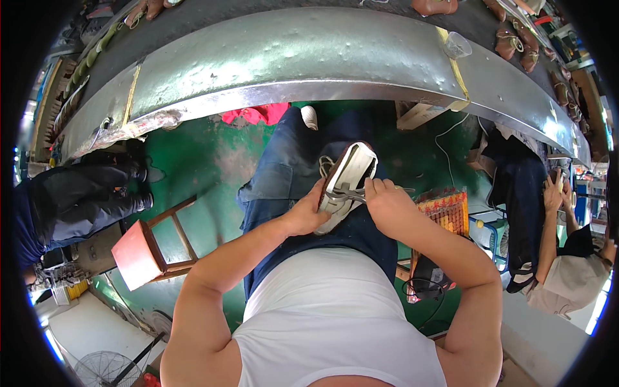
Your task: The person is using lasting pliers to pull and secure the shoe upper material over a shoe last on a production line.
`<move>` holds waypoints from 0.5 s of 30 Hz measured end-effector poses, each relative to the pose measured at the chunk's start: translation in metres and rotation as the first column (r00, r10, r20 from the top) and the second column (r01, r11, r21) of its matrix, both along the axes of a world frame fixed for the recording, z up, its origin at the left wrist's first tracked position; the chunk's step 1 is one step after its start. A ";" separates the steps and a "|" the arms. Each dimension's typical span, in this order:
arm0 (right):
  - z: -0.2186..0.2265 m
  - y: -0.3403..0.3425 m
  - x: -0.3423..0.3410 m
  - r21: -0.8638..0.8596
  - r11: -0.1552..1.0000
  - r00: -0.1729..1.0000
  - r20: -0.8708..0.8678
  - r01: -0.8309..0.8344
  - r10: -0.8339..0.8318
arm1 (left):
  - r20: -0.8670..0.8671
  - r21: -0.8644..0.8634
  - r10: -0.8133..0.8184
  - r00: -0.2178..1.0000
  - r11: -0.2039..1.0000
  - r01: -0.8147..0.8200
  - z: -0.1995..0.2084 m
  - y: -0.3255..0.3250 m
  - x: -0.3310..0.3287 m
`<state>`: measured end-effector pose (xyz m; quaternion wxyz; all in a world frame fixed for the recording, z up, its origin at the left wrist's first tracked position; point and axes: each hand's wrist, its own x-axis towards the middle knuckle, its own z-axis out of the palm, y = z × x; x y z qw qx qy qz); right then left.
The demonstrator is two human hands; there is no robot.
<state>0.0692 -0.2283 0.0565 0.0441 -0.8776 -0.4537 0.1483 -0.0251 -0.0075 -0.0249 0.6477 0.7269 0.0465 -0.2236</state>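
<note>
On my lap, a cream-coloured shoe (349,169) with a dark brown edge is tilted between my hands. A pale lace loop (325,166) stands out on its left side. My left hand (306,211) grips the shoe's lower left side, with the fingers wrapped round it. My right hand (388,205) is closed at the shoe's right side on a slim grey thing (346,195). Its crossed or looped strands lie over the shoe, and a thin end sticks out past my knuckles. Whether it is a lace or a tool, I cannot tell.
A metal-edged workbench (290,55) curves ahead, with brown shoes (509,44) and a clear cup (458,45) on it. Left stands a red-topped stool (138,255). Right of my lap is a beaded seat mat (445,213). Other people (84,206) sit on both sides.
</note>
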 end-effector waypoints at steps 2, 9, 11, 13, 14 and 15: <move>0.018 0.012 0.010 -0.109 0.992 0.994 -0.104 -0.057 0.046 | -0.110 -0.266 0.066 0.992 0.960 -0.093 -0.015 0.006 0.001; -0.023 0.008 0.004 -0.010 1.000 0.884 -0.466 -0.020 0.013 | -0.371 -0.239 0.438 0.819 0.807 -0.540 -0.026 -0.011 0.009; -0.036 0.010 -0.018 0.090 0.989 0.883 -0.466 0.113 -0.059 | -0.268 -0.103 0.504 0.821 0.832 -0.544 -0.033 -0.012 0.011; -0.042 0.014 -0.040 0.164 0.963 0.914 -0.382 0.213 -0.137 | -0.153 0.038 0.552 0.820 0.832 -0.553 -0.045 -0.010 0.008; -0.041 0.013 -0.039 0.166 0.964 0.915 -0.381 0.206 -0.130 | -0.045 0.100 0.529 0.848 0.847 -0.523 -0.052 -0.006 0.004; -0.034 0.013 -0.033 0.119 0.981 0.911 -0.402 0.154 -0.094 | 0.066 0.163 0.491 0.869 0.854 -0.495 -0.057 -0.005 0.005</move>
